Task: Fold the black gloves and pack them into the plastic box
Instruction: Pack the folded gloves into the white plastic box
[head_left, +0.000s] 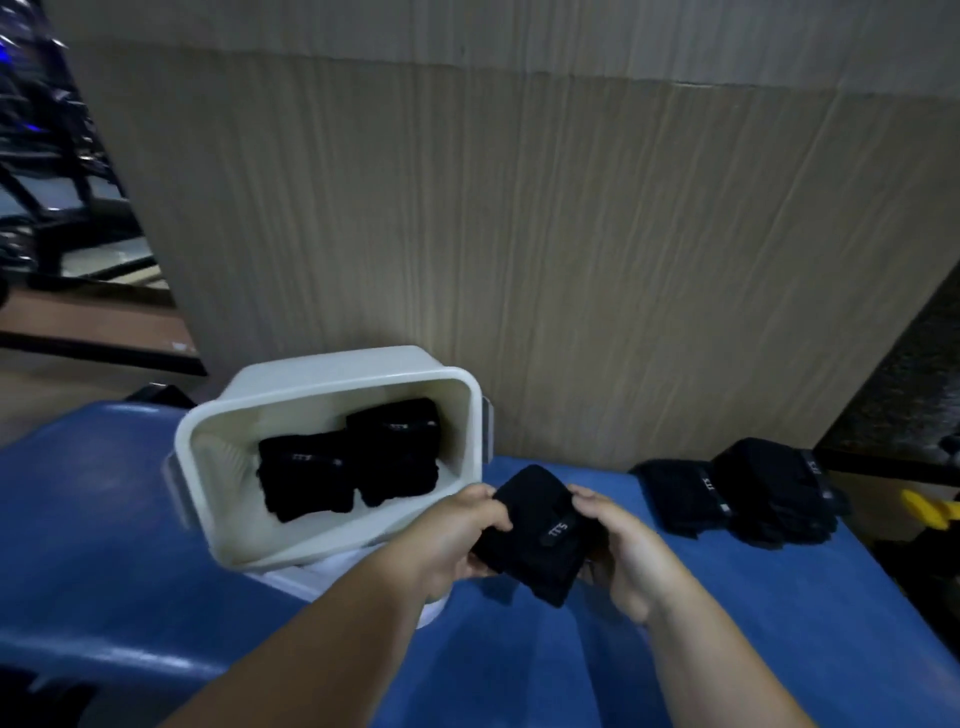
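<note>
Left hand (453, 540) and right hand (626, 553) grip folded glove (540, 535) beside plastic box (332, 371).

The smooth blue table top (130, 545) spreads before me from the near edge to a tall sheet of tan corrugated cardboard (519, 234), which stands upright at its far side and fills most of my view. Far left, past the cardboard's edge, I see blurred dark metal frames (47, 156) above a brown strip of floor (93, 322). At the right edge, beyond the table, sits a small bright yellow object (927, 512), too cut off to identify, below a dark speckled panel (904, 384).
</note>
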